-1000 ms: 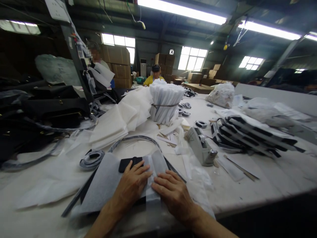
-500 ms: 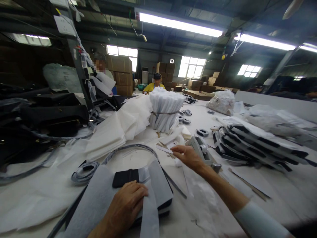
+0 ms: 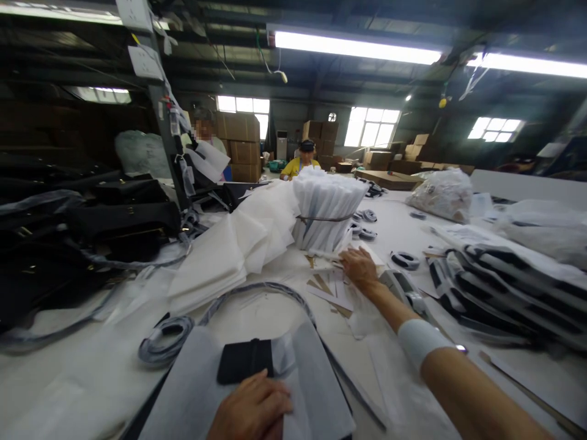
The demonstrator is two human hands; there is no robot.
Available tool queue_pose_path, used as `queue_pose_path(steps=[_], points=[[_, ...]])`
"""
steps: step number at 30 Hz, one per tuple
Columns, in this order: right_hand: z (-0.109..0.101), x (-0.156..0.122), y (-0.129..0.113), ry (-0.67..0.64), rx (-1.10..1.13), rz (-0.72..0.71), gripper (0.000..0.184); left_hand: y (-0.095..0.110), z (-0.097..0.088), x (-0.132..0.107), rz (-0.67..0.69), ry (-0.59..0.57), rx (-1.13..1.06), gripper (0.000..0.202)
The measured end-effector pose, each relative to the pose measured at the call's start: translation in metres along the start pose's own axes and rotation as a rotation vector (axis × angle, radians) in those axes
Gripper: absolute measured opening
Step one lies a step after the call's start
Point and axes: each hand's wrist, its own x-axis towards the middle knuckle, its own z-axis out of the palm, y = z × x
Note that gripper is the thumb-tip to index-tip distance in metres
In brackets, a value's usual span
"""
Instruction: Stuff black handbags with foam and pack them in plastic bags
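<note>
The person's left hand (image 3: 250,406) lies palm down at the near edge of the table (image 3: 279,315), fingers loosely spread and flat on a white wrapping sheet (image 3: 316,391); it presses rather than grips. Just beyond its fingertips a black leather piece (image 3: 244,360) shows through the opening of the sheet, touching the wrap on both sides. A grey strap (image 3: 257,288) arcs over the table behind it, and a coiled strap (image 3: 165,335) lies near to the left.

The right hand (image 3: 360,267) is stretched well forward, apart from the left, with a white cuff (image 3: 419,339) on the forearm. It rests knuckles up on a scatter of paper strips (image 3: 328,290) at the foot of a tied bundle of white rolled sheets (image 3: 328,211). From here I cannot tell whether its fingers pinch a strip or only touch them. A grey tape dispenser (image 3: 406,292) sits just beside the wrist, partly hidden by the arm.

A slumped stack of white foam sheets (image 3: 229,250) leans to the left of the bundle. Black handbags (image 3: 123,214) pile up at the far left, and a row of wrapped black pieces (image 3: 504,287) overlaps on the right. Across the table, a person in yellow (image 3: 305,164) and another person (image 3: 206,137) are at their own work.
</note>
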Motion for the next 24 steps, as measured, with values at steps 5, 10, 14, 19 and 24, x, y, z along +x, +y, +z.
queue_pose_path(steps=[5, 10, 14, 19, 24], points=[[-0.084, -0.055, -0.048, 0.320, 0.189, -0.167, 0.021, 0.021, -0.021, 0.017, -0.394, -0.077, -0.355, 0.016], [-0.153, -0.149, -0.117, 0.193, 0.439, -0.994, 0.024, 0.013, -0.034, 0.027, -0.922, 0.180, -1.028, 0.020], [-0.149, -0.177, -0.153, -0.010, 0.408, -1.106, 0.026, -0.005, -0.032, 0.028, -0.994, 0.406, -1.318, 0.022], [-0.135, -0.156, -0.181, -0.059, 0.163, -0.859, 0.020, -0.022, -0.025, 0.029, -1.012, 0.405, -1.395, 0.021], [-0.115, -0.142, -0.200, -0.257, 0.061, -0.856, 0.008, -0.030, -0.024, 0.027, -1.015, 0.457, -1.432, 0.022]])
